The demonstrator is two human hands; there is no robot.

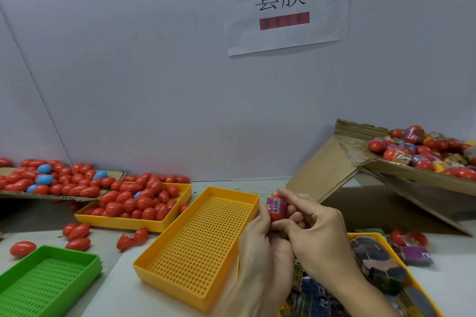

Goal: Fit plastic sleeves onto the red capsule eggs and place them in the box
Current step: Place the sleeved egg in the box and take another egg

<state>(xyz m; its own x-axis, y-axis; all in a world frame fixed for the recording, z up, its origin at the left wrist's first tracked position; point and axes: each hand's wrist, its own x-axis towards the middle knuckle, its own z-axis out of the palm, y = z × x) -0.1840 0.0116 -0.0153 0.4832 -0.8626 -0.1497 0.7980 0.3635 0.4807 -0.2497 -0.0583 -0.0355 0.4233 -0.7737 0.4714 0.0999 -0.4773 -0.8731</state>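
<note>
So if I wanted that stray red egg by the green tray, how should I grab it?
Pinch the red egg across its narrow middle, reaching down from above. It lies on its side on the table, long axis flat, with open space around it beside the green tray.

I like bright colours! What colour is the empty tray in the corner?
Green, with a grid of slots; the head view shows it, bottom left.
</note>
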